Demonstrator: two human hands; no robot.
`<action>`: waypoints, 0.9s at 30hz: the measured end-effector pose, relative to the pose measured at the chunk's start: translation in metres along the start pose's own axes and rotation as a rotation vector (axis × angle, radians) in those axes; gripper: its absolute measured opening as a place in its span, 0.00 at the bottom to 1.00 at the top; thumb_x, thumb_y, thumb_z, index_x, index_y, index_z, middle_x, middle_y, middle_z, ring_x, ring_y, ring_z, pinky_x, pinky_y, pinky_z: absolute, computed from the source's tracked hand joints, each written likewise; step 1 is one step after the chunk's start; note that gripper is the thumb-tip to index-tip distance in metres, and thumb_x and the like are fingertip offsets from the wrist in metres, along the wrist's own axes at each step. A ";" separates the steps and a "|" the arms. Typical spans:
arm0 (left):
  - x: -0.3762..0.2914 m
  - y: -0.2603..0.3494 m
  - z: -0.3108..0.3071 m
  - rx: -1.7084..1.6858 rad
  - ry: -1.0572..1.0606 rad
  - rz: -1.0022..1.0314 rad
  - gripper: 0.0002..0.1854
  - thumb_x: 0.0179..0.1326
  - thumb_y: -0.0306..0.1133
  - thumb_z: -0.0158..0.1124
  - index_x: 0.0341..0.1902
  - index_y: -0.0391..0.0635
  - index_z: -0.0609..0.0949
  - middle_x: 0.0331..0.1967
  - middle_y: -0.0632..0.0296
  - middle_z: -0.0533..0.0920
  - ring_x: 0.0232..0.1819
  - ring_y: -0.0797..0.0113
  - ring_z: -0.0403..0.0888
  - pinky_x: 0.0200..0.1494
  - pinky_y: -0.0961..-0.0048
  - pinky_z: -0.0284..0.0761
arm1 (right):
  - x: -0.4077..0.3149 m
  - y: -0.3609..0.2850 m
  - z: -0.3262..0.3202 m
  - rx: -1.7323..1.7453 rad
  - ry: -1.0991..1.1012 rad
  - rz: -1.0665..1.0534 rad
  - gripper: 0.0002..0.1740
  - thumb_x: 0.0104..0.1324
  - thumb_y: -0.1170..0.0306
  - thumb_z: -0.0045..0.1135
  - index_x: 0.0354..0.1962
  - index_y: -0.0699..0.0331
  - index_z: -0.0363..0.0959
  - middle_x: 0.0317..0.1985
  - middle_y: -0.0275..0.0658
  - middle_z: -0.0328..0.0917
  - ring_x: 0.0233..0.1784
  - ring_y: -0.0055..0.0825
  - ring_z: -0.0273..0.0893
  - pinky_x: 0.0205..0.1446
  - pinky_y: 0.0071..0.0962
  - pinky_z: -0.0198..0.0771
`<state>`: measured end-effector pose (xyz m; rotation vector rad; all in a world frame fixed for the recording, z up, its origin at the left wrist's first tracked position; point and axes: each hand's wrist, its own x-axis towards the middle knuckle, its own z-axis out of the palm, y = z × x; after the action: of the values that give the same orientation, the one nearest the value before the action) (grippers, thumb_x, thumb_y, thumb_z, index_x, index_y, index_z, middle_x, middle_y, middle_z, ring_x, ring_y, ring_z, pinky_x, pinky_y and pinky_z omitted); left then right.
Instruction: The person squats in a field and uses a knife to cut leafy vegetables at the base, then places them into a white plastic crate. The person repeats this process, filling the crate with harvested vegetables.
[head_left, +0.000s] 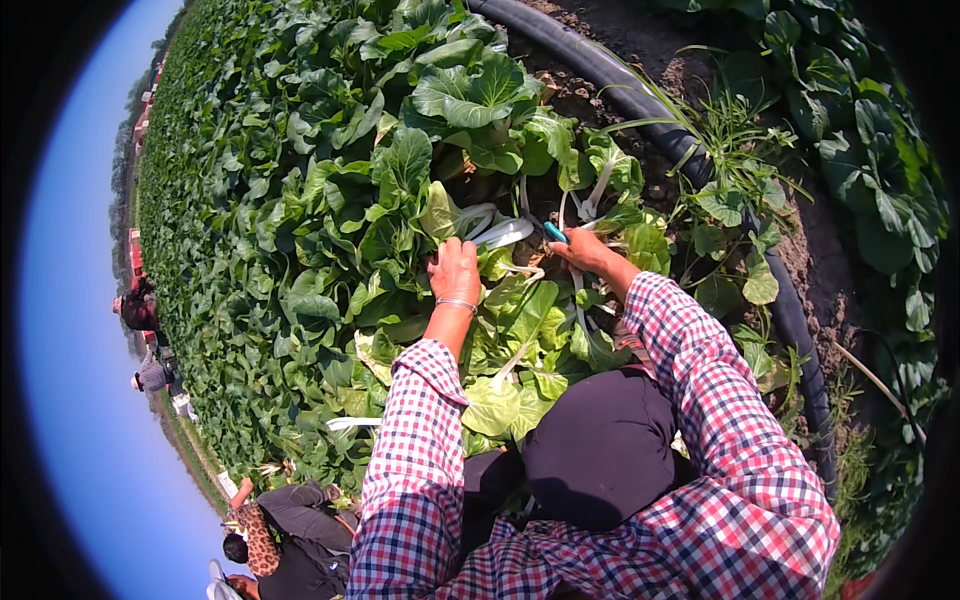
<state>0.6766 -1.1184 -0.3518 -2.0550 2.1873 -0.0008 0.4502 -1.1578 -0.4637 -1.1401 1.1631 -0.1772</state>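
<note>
My left hand (455, 274), with a bracelet at the wrist, is closed around the leaves of a bok choy head (504, 233). Its white stalks lie sideways, their base turned toward my right hand (589, 251). That hand grips a small tool by its blue handle (555, 232), close to the stalk base. What looks like a thin blade runs from the handle toward the stalks, but it is hard to make out. Loose leaves with a pale stalk (510, 366) lie on the ground between my forearms. Another uprooted or cut plant (596, 191) lies just beyond my right hand.
Dense rows of leafy greens (300, 247) spread ahead and left. A black hose (600, 67) curves along the right over bare soil (806, 247), with grassy weeds (731, 142) beside it. Another person (300, 532) crouches at lower left; more people (141, 306) are farther off.
</note>
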 end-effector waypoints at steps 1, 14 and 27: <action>0.001 -0.001 0.001 0.019 -0.020 -0.027 0.11 0.45 0.29 0.64 0.34 0.48 0.75 0.37 0.60 0.72 0.44 0.56 0.72 0.41 0.60 0.73 | 0.003 0.000 -0.005 -0.009 -0.067 -0.003 0.17 0.64 0.61 0.53 0.30 0.71 0.70 0.17 0.37 0.75 0.15 0.24 0.73 0.19 0.26 0.68; -0.038 0.018 0.006 -0.065 -0.045 -0.090 0.10 0.46 0.31 0.66 0.33 0.52 0.75 0.33 0.64 0.74 0.43 0.59 0.74 0.37 0.56 0.72 | -0.058 0.002 -0.020 -0.075 -0.007 -0.075 0.15 0.65 0.62 0.52 0.33 0.69 0.71 0.19 0.37 0.74 0.18 0.23 0.72 0.20 0.25 0.68; -0.043 0.006 0.012 -0.292 -0.187 -0.184 0.12 0.47 0.27 0.65 0.35 0.52 0.75 0.36 0.61 0.74 0.44 0.56 0.73 0.40 0.58 0.73 | -0.007 -0.002 -0.017 -0.675 -0.060 -0.119 0.16 0.57 0.63 0.57 0.32 0.70 0.74 0.25 0.47 0.78 0.28 0.39 0.77 0.35 0.35 0.72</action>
<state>0.6743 -1.0742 -0.3602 -2.2917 1.9774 0.4978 0.4349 -1.1648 -0.4569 -1.7942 1.1305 0.1761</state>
